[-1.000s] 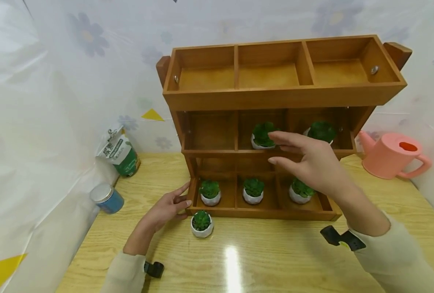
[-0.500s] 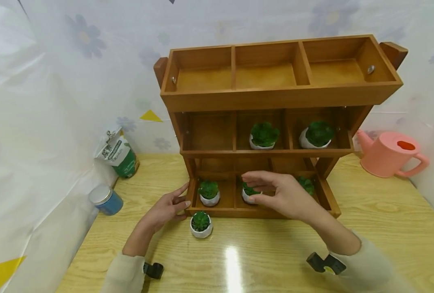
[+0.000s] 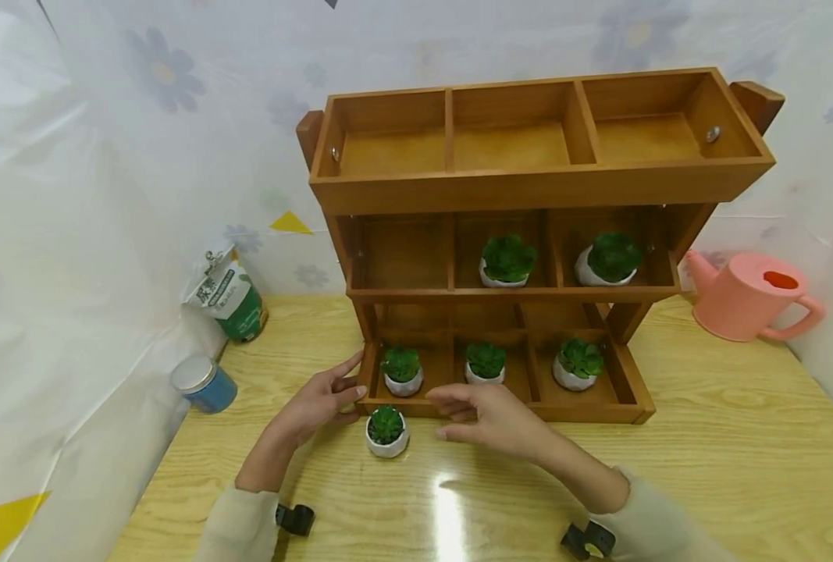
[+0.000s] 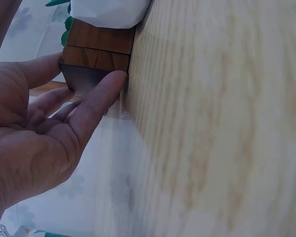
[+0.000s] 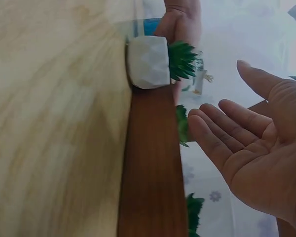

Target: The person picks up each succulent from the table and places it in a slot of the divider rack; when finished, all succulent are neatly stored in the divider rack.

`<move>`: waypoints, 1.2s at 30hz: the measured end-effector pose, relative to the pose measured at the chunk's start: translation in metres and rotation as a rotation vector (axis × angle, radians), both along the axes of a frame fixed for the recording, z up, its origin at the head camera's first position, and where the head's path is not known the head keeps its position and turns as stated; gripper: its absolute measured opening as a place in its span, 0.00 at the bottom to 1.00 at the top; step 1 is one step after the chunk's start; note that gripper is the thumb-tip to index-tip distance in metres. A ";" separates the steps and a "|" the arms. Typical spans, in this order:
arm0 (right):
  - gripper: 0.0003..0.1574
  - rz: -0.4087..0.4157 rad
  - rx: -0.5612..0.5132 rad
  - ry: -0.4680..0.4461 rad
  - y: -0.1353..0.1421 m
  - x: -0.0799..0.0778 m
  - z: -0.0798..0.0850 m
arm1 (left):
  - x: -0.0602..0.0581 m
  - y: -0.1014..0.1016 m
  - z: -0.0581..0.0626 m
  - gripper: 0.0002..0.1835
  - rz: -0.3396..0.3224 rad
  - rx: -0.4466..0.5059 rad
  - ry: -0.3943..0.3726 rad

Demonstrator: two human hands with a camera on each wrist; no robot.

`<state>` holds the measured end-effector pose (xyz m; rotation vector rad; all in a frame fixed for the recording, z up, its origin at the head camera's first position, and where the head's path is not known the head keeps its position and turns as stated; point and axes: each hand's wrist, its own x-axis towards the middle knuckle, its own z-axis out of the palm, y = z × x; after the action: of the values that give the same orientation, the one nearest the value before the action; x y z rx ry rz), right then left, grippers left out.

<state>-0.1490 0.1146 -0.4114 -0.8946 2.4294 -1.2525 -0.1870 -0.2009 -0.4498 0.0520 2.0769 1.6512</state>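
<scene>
A small green succulent in a white faceted pot (image 3: 387,434) stands on the table in front of the wooden shelf (image 3: 500,191). My left hand (image 3: 321,403) rests its fingertips against the left end of the shelf's bottom tier; in the left wrist view the digits (image 4: 101,94) touch that end's edges. Nothing is held in my right hand (image 3: 500,421), whose fingers are spread a little in front of the bottom tier, right of the loose pot. In the right wrist view its palm (image 5: 266,165) shows, apart from the pot.
Three potted succulents line the bottom tier, among them the right one (image 3: 578,364). Two more (image 3: 507,261) sit in the middle tier. A pink watering can (image 3: 749,298) stands at right. At left are a blue jar (image 3: 205,383) and a green-white pouch (image 3: 232,298).
My right hand has come down from the middle tier and moved left to near the table, still holding nothing. My left hand has stayed at the shelf's end.
</scene>
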 end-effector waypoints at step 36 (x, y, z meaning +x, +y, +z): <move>0.34 0.017 0.219 0.060 -0.053 -0.007 -0.040 | 0.002 -0.001 0.000 0.38 -0.013 -0.012 0.023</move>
<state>-0.1560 0.0617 -0.4513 -0.8989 2.5380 -0.9425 -0.1846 -0.2017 -0.4498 0.0807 2.0988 1.6378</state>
